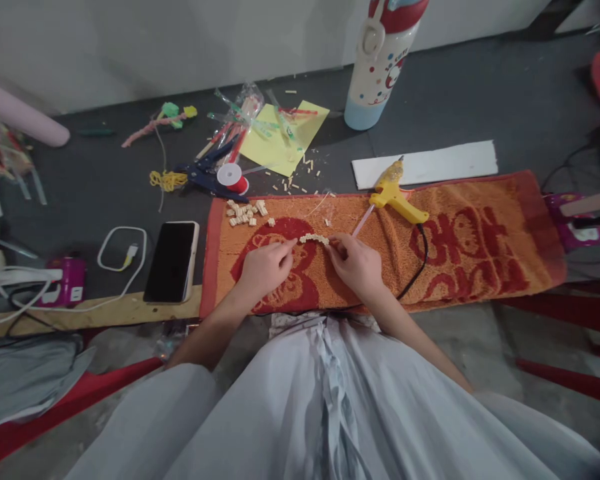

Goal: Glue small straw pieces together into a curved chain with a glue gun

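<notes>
A short, slightly arched strip of small pale pieces [314,237] spans the gap between my hands, above the orange towel [480,247]. My left hand [269,267] is closed, its thumb and forefinger pinching at the strip's left end. At the other end, my right hand [356,265] is closed in a pinch too, with the fingertips partly hidden. A small pile of similar pale pieces [245,213] lies on the towel's upper left. Just right of my right hand, a yellow glue gun [399,200] rests on the towel, a clear glue stick [364,220] beside it.
Left of the towel lie a phone [171,262] and a white cable [139,273]. Behind it are a red thread spool [233,179], dark-blue pliers [207,170], yellow paper [280,143] with scattered bits, and a white strip [445,162]. A tall bottle [380,73] stands at the back.
</notes>
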Tool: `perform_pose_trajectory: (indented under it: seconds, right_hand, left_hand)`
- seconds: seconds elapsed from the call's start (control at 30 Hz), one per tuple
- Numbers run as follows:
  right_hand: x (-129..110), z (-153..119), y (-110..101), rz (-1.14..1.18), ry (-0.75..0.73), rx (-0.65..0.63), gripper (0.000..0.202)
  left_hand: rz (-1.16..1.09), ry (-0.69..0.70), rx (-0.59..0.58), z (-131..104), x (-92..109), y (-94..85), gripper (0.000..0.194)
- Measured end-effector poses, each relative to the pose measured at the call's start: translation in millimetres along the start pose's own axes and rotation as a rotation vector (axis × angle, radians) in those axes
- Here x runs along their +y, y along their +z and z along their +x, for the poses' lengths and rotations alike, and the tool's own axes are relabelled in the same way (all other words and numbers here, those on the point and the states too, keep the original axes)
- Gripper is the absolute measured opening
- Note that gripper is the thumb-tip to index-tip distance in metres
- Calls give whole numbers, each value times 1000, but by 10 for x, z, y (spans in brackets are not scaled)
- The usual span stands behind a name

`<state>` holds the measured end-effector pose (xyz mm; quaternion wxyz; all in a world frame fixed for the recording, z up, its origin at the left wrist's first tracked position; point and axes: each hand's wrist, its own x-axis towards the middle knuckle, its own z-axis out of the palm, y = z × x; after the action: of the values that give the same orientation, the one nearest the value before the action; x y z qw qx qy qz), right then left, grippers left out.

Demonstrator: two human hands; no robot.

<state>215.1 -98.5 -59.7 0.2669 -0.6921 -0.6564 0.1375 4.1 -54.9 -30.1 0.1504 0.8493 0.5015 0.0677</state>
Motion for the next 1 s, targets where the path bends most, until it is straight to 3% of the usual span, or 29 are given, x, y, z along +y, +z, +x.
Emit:
perform_pose_trajectory:
  seconds: [0.4,0.83,1.0]
  right_hand:
    - [-1,-24,-24,23,14,6,30]
    - [8,-33,-20,16,15,-14,35]
    - [6,-34,-22,29,-4,-1,34]
  left_hand:
    - [-24,8,70,-25,-6,18,37]
    - [81,-210,82,143,-50,-272,33]
    - [132,-196,116,255,-108,-267,34]
